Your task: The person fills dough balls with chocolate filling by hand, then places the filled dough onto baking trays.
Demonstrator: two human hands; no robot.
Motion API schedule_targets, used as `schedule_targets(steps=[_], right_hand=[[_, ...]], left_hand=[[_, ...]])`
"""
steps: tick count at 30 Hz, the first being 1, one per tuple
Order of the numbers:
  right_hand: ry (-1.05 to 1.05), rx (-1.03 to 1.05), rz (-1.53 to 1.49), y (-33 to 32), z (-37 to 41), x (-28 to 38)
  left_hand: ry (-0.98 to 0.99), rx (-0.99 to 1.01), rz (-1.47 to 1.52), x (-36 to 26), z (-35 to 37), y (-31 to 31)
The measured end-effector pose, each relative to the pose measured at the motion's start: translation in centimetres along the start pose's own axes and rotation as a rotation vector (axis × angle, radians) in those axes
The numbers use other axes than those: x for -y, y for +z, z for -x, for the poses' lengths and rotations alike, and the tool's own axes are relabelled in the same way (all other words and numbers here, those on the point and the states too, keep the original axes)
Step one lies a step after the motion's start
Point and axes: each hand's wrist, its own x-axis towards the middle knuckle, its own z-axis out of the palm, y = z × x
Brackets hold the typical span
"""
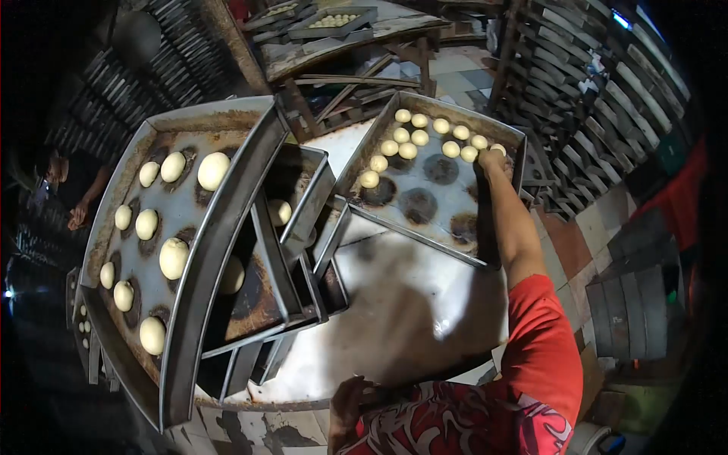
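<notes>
My right arm stretches over a metal baking tray (432, 243), and my right hand (492, 159) is at its far right corner. The fingers there are closed around a pale dough ball (497, 149), partly covering it. Several round dough balls (419, 137) lie in this tray, along its far and left sides, on a grey base with dark burnt circles. Close to my body, my left hand (350, 398) hangs in shadow near the table's front edge; its fingers are too dark to make out.
At left, a larger tray (193, 250) of dough balls (174, 258) rests tilted on a stack of trays (262, 292). These stand on a white table (409, 303). Behind are another table (394, 29) with trays, and slatted racks (584, 98). Another person's hand (78, 216) shows far left.
</notes>
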Motion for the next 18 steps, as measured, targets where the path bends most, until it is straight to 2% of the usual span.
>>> schedule_targets(steps=[2, 3, 4, 5, 6, 7, 9, 10, 11, 12, 15, 16, 17, 18], right_hand=[[-0.157, 0.108, 0.13, 0.3, 0.5, 0.3], [-0.183, 0.241, -0.097, 0.3, 1.2, 0.2], [-0.21, 0.368, -0.323, -0.2, 2.2, 0.4], [-0.244, 0.461, -0.462, -3.9, 7.1, 2.4], [-0.42, 0.377, -0.497, -6.0, 11.5, 2.7], [-0.552, 0.476, -0.671, -7.8, 16.4, 1.9], [-0.603, 0.745, -0.982, -13.7, 30.4, 0.8], [-0.194, 1.058, -1.359, -14.2, 36.0, -1.3], [-0.886, 1.06, -0.858, -12.7, 40.0, -5.0], [-1.414, 1.012, -0.444, -15.7, 44.5, -3.8], [-1.763, 1.05, -0.386, -18.2, 53.5, -5.4], [-1.645, 1.145, -0.364, -18.3, 55.4, -5.9], [-1.525, 1.232, -0.332, -18.1, 57.6, -6.0], [-1.492, 1.087, -0.656, -17.6, 60.7, -5.3]], left_hand=[[-0.031, -0.112, -0.196, -2.2, 0.1, 1.8], [0.073, -0.069, -0.297, -1.3, -0.1, 1.7], [0.075, -0.075, -0.3, -1.6, -0.1, 1.9], [0.134, -0.019, -0.266, -2.2, -0.4, 2.4], [0.189, 0.037, -0.228, -2.5, -0.3, 2.7], [0.22, 0.129, -0.056, -1.6, -0.7, 2.4], [0.103, 0.229, 0.464, -2.8, -1.0, 4.3], [0.027, 0.247, 0.759, -4.1, -0.7, 5.4], [0.052, 0.212, 0.793, -4.3, -0.3, 4.9], [0.042, 0.241, 0.655, -4.1, 0.1, 3.8], [0.001, 0.226, 0.581, 1.2, 1.8, -2.0], [0.006, 0.258, 0.829, 2.7, 3.5, -3.6], [0.379, 0.034, 0.302, 2.6, 5.9, -5.0], [0.375, -0.108, 0.344, 3.1, 7.6, -6.3]])
